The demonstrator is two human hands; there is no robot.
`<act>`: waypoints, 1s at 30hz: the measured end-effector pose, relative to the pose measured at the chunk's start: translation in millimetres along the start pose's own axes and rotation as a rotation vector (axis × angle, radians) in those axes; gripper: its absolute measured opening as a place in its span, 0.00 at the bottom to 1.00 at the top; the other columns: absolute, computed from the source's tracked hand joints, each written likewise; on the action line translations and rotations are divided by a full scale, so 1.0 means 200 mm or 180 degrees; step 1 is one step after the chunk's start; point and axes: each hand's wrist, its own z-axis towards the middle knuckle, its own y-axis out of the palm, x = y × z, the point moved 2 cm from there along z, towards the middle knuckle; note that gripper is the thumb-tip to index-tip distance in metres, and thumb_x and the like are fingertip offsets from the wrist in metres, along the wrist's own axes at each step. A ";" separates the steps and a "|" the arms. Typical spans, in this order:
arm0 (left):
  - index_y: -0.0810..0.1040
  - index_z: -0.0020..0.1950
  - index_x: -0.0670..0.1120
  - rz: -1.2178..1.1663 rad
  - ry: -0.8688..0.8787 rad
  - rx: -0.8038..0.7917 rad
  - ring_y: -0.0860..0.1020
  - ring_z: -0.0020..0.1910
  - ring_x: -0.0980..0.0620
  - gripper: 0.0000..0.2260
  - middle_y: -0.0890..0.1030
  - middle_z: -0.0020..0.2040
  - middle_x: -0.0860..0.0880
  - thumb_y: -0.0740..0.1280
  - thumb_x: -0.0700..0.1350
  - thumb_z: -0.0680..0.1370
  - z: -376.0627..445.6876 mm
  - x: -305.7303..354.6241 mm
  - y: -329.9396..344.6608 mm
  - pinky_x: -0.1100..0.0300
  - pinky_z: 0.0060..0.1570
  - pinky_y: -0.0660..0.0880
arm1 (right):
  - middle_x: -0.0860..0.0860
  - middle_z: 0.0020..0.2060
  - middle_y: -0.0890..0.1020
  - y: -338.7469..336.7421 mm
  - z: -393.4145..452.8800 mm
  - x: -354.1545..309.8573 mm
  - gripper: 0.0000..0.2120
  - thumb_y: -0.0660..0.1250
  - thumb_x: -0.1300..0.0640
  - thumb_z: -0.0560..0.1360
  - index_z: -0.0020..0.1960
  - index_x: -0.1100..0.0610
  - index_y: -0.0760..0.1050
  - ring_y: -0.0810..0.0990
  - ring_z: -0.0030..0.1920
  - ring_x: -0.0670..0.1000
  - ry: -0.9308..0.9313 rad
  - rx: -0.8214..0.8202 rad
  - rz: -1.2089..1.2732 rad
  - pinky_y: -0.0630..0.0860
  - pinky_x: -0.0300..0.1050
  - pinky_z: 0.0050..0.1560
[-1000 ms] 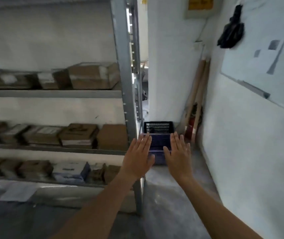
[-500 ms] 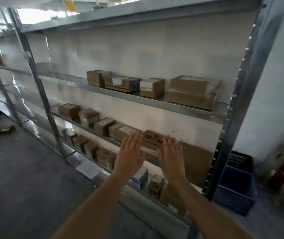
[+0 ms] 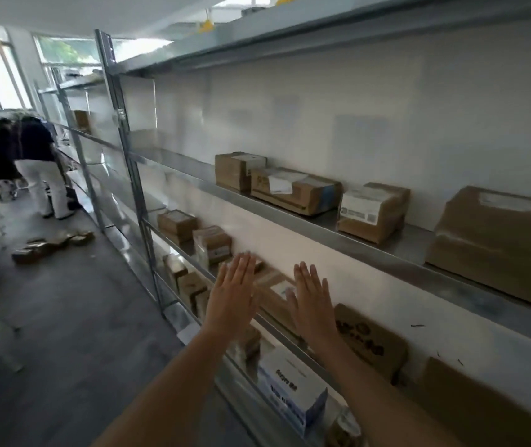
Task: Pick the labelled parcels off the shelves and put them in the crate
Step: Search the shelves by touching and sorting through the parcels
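Along the right side of the view, a long metal shelving unit [image 3: 322, 221] runs from the near right corner away toward windows at the far left. Its shelves carry cardboard parcels.

On the upper shelf, at the right edge, lies the largest brown parcel [image 3: 499, 243], its long axis running along the shelf. To its left sits a small labelled parcel [image 3: 372, 211], its white label facing the aisle. Further left is a flat parcel [image 3: 294, 193] with a white slip on top, long axis along the shelf, touching a squarer box [image 3: 236, 169] at the far end of the row.

On the middle shelf, a printed brown parcel [image 3: 370, 343] lies flat just right of the hands, and a labelled parcel [image 3: 275, 293] shows between the hands. Near the upright post stand two smaller parcels [image 3: 193, 233]. On the lower shelf a white and blue carton [image 3: 293, 385] lies with one corner toward the aisle.

The left hand [image 3: 233, 296] and right hand [image 3: 312, 301] are raised side by side, slightly apart, in front of the middle shelf. The fingers of both are straight and close together, pointing up and toward the shelf, holding nothing.

At the far left, a blurred person [image 3: 37, 162] stands by the shelving, with dark packets [image 3: 51, 241] scattered on the grey floor [image 3: 64, 333].
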 end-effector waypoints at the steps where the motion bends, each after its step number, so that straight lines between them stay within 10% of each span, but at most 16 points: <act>1: 0.47 0.78 0.45 0.0027 -0.0031 0.0027 0.44 0.78 0.50 0.29 0.50 0.79 0.47 0.41 0.58 0.80 0.06 -0.07 0.01 0.50 0.77 0.45 | 0.50 0.79 0.47 0.03 0.10 -0.04 0.26 0.46 0.48 0.84 0.79 0.54 0.46 0.42 0.78 0.50 -0.0067 -0.0035 0.0015 0.42 0.52 0.78; 30: 0.43 0.78 0.45 0.0223 -0.0704 -0.0362 0.41 0.77 0.50 0.30 0.46 0.79 0.47 0.45 0.58 0.81 1.38 -2.36 0.74 0.49 0.77 0.44 | 0.51 0.79 0.50 1.50 2.29 -1.23 0.28 0.47 0.45 0.83 0.79 0.54 0.48 0.45 0.78 0.51 -0.0279 -0.0258 0.0964 0.39 0.47 0.72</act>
